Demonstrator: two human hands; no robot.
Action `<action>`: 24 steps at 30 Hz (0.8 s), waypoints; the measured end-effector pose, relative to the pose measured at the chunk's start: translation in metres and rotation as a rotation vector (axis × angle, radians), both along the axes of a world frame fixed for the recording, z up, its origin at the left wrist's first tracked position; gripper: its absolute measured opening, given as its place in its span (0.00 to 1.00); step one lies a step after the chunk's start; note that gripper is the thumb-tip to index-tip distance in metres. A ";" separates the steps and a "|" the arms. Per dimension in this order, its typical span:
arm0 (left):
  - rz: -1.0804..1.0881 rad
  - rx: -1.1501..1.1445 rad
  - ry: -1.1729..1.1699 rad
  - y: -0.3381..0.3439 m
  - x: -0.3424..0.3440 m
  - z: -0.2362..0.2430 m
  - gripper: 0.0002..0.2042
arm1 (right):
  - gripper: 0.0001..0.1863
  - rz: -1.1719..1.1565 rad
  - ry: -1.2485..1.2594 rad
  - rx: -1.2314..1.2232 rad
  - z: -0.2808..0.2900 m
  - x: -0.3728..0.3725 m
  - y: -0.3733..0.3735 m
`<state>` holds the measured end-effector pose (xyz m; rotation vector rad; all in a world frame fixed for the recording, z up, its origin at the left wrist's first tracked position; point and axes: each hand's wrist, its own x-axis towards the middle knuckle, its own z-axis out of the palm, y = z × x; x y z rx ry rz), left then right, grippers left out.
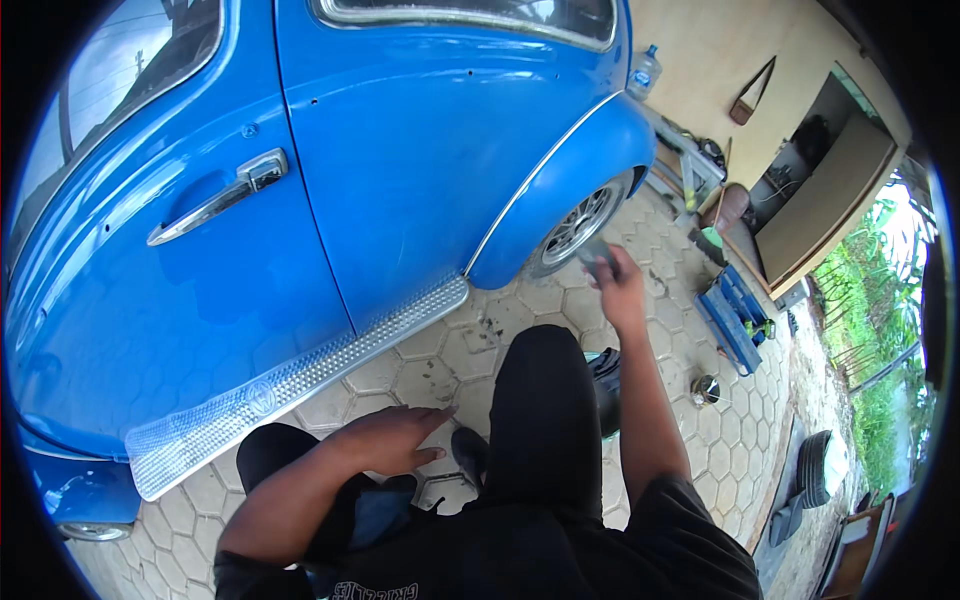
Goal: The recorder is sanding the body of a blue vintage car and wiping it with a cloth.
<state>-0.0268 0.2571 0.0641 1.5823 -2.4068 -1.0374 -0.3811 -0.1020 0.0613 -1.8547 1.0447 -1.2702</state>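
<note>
My right hand [620, 285] is stretched out toward the car's rear wheel [585, 222], its fingers closed on a small dark grey block [597, 254]. Blur hides what kind of block it is. It appears in front of the tyre; whether they touch I cannot tell. My left hand [405, 438] hangs over my lap with its fingers extended, holding nothing. Ahead of me stands a shiny blue car [390, 150] with a chrome door handle [222, 197]. Its silver, studded running board [300, 380] runs past my knees.
On the hexagonal paving to my right lie an open blue toolbox [735, 318] and a small round tin [705, 390]. A dark bucket-like container [607, 390] is partly hidden by my knee. Farther off are a green broom head [708, 243], a water jug [645, 72] and a tyre [815, 468].
</note>
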 end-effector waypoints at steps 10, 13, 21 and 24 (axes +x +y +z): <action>0.277 -0.011 -0.234 -0.001 0.053 -0.024 0.45 | 0.23 -0.125 0.065 -0.094 -0.027 0.200 0.055; 0.281 0.030 -0.193 0.011 0.063 -0.023 0.45 | 0.24 -0.116 0.289 0.260 -0.099 0.217 0.082; 0.397 0.221 -0.178 0.071 0.088 -0.047 0.44 | 0.24 -0.376 -0.562 0.108 -0.092 0.285 0.050; 0.459 0.261 -0.116 0.087 0.099 -0.059 0.44 | 0.27 -0.363 -0.551 -0.072 -0.068 0.314 0.038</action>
